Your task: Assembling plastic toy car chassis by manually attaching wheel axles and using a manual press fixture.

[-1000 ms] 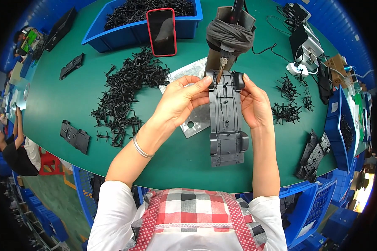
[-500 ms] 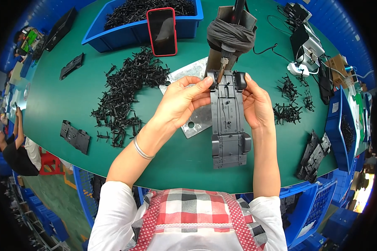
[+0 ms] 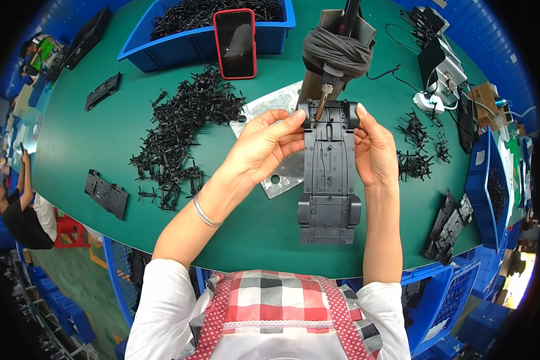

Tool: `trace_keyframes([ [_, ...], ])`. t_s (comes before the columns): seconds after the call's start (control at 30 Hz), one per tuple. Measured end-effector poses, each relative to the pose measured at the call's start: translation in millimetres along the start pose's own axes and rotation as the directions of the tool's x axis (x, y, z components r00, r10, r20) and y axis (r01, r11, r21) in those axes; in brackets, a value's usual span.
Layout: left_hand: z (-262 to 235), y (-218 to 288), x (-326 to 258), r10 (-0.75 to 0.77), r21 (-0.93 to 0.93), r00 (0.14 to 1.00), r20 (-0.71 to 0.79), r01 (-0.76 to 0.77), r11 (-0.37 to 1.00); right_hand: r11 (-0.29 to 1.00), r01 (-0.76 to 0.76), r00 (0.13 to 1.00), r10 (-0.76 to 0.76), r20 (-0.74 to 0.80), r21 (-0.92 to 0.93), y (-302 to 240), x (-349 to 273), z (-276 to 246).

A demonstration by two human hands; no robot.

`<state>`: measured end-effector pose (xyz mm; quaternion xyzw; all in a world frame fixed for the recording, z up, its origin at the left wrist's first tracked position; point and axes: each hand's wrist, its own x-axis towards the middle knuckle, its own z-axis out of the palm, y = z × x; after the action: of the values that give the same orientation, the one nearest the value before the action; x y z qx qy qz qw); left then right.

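My left hand (image 3: pixel 263 143) pinches the far left corner of a long black plastic chassis plate (image 3: pixel 329 174), its thumb on the left wheel arch. My right hand (image 3: pixel 375 147) holds the far right corner, thumb against the right arch and fingers partly hidden behind. The plate is held lengthwise, with ribs and small round posts showing. Over its far end slants a tool with a copper-coloured tip (image 3: pixel 322 108), wrapped higher up in dark cloth (image 3: pixel 337 51). Whether the tip touches the plate I cannot tell. Beneath lies a metal plate (image 3: pixel 282 180) with a round hole.
Left of my hands spreads a heap of small black plastic parts (image 3: pixel 177 132). Behind it stand a blue bin (image 3: pixel 180 54) of such parts and a red-framed phone (image 3: pixel 235 48). More chassis plates (image 3: pixel 106 195) lie left and right. Power boxes (image 3: pixel 441 72) with cables sit far right.
The chassis plate has swung slightly, its near end to the left and its far end to the right. Both hands still hold it. The view has shifted a little.
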<state>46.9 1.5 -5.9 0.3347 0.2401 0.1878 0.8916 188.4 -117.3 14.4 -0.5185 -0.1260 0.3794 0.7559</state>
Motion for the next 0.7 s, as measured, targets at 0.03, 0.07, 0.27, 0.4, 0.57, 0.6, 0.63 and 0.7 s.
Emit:
trace_keyframes([
  [0.03, 0.3, -0.1, -0.1, 0.000, -0.001, 1.000, 0.000, 0.000, 1.000, 1.000, 0.000, 1.000, 0.000, 0.000, -0.001, 0.7, 1.1, -1.9],
  [0.07, 0.6, -0.3, -0.5, 0.001, 0.006, 1.000, 0.002, -0.001, 1.000, 1.000, 0.013, 1.000, -0.013, 0.013, -0.002, 1.8, 2.7, -5.4],
  [0.27, -3.4, -1.8, 0.9, -0.003, -0.029, 0.999, 0.034, 0.004, 1.000, 0.998, 0.045, 0.999, -0.044, 0.026, -0.045, -4.6, -2.5, 3.5],
  [0.4, -5.0, -3.5, 2.7, -0.013, -0.070, 0.996, 0.084, 0.018, 0.997, 0.996, 0.060, 0.998, -0.058, 0.029, -0.072, -6.7, -2.4, 3.0],
  [0.57, -6.9, -5.2, 4.0, -0.015, -0.078, 0.995, 0.094, 0.023, 0.997, 0.995, 0.061, 0.998, -0.061, 0.008, -0.079, -7.5, -5.4, 8.6],
  [0.6, -7.5, -6.3, 4.4, -0.013, -0.074, 0.995, 0.097, 0.021, 0.997, 0.995, 0.062, 0.998, -0.062, 0.001, -0.077, -7.4, -5.3, 9.0],
  [0.63, -8.8, -7.1, 4.9, -0.014, -0.074, 0.995, 0.097, 0.021, 0.997, 0.995, 0.062, 0.998, -0.062, 0.000, -0.078, -7.2, -5.3, 9.6],
  [0.7, -11.8, -8.3, 5.8, -0.029, -0.083, 0.992, 0.122, 0.039, 0.996, 0.993, 0.073, 0.997, -0.075, -0.021, -0.093, -7.2, -5.2, 10.5],
])
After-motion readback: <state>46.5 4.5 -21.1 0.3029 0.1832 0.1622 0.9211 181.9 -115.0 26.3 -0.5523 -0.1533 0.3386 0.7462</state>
